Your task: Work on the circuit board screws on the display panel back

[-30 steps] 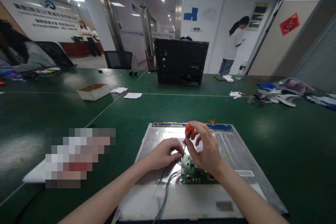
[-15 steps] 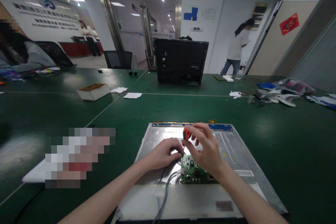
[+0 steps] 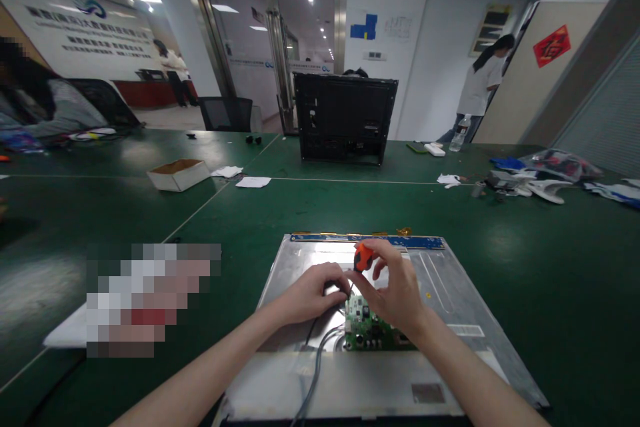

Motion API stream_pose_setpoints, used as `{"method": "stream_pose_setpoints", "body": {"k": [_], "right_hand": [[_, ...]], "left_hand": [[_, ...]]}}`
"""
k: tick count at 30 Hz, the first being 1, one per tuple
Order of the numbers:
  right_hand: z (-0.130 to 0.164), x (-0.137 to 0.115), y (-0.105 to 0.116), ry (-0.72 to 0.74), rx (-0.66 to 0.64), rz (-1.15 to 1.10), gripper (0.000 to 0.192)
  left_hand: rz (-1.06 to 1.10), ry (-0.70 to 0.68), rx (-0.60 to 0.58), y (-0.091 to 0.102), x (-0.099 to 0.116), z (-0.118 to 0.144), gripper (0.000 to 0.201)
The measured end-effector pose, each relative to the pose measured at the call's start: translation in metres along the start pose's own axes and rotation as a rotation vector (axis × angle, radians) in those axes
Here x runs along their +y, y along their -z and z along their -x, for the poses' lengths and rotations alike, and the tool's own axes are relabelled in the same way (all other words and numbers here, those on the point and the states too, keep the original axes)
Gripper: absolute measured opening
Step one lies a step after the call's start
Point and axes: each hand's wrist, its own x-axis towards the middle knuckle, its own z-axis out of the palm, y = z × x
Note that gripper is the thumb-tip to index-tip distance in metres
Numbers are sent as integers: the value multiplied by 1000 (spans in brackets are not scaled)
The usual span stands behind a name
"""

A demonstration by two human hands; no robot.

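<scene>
A small screwdriver with an orange handle (image 3: 363, 257) is pinched between the fingertips of the right hand (image 3: 393, 293), held close to upright so that its thin shaft runs down to the upper left corner of the small green circuit board (image 3: 369, 331). The handle stands above the grip; the tip itself is hidden between the two hands. The left hand (image 3: 310, 293) is curled, fingertips pressed just left of that corner, seemingly to steady the spot; whether anything is pinched in it cannot be told. The board lies on the flat silver metal back of a display panel (image 3: 450, 293), which rests on the green table (image 3: 550, 267). Grey cables (image 3: 316, 363) are led from the board's left edge toward the viewer.
</scene>
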Motion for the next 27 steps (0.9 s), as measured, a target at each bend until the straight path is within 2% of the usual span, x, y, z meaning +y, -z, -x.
{"method": "stream_pose_setpoints", "body": {"k": [12, 19, 27], "right_hand": [[-1, -2, 2, -31, -18, 39, 46], [-1, -3, 3, -38, -48, 44, 49], [-1, -2, 2, -9, 20, 45, 43]], "left_hand": [[22, 6, 44, -1, 8, 0, 10], [-3, 13, 15, 0, 6, 0, 12], [2, 16, 23, 1, 4, 0, 11]]}}
